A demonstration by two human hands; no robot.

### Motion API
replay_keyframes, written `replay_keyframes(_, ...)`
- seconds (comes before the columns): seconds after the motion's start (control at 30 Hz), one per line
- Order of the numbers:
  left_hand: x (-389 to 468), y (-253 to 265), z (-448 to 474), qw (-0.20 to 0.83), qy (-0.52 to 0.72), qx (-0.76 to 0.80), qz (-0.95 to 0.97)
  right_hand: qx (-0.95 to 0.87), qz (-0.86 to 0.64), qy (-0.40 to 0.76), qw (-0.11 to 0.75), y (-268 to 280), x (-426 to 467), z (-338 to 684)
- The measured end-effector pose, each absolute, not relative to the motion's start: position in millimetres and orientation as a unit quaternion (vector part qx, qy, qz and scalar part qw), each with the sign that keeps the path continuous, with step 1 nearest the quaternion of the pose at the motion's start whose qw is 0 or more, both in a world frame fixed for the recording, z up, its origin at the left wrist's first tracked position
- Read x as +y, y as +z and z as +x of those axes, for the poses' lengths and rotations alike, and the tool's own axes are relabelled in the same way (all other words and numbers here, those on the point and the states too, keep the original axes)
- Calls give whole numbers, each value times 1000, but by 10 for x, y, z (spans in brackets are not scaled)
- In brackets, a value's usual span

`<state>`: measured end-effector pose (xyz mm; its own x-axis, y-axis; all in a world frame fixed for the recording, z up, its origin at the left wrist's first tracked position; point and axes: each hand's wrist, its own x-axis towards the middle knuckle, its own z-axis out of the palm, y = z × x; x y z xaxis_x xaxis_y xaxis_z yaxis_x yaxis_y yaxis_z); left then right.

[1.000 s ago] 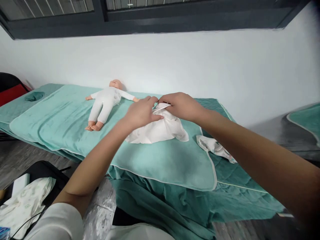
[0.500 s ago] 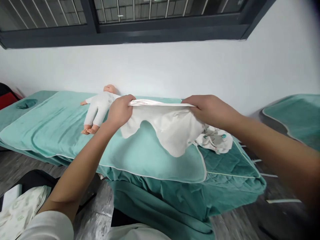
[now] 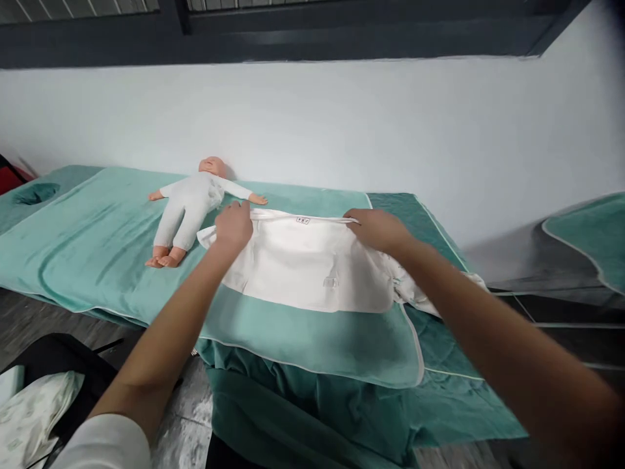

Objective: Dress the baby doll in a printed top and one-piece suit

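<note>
A white baby shirt point(image 3: 293, 273) is stretched between my two hands over the green bed, its lower part lying on the cover. A small printed mark shows at its top edge. My left hand point(image 3: 234, 228) is closed on the upper left corner of the shirt. At the upper right corner, my right hand point(image 3: 378, 229) pinches the same edge. Left of the shirt, a baby doll point(image 3: 190, 202) in a white suit lies on its back, arms spread, one hand close to my left hand. A crumpled patterned cloth point(image 3: 415, 293) is partly hidden behind my right forearm.
The bed point(image 3: 97, 228) has a light green cover and runs along a white wall point(image 3: 342, 130) under a dark window frame point(image 3: 293, 39). A black chair point(image 3: 73, 355) holding a patterned cloth point(image 3: 39, 410) stands at lower left. Another green surface point(image 3: 596, 234) is at right.
My hands have lowered the shirt onto the bed, and it now lies flatter with its printed mark showing. The doll's second arm has come into sight. The view has tilted down.
</note>
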<state>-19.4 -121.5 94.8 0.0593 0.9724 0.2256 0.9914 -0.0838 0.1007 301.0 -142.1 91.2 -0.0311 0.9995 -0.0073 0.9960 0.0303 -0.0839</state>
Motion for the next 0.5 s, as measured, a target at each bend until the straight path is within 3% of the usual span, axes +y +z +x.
replay_keyframes(0.07, -1207, 587, 13, 102, -167, -644, -739, -733, -676, -50, 64, 573, -1369, 2714)
replay_keyframes(0.2, -1264, 3, 347, -31, -147, -558, -816, -729, -666, 30, 157, -31, -1423, 2129)
replay_keyframes(0.37, -1078, -220, 445, -63, -137, -589, -794, -621, -770, 57, 132, -296, -1368, 1909)
replay_keyframes(0.5, -898, -162, 453, -76, -148, -628, -760, -623, -772, 50, 116, -247, -1262, 2021)
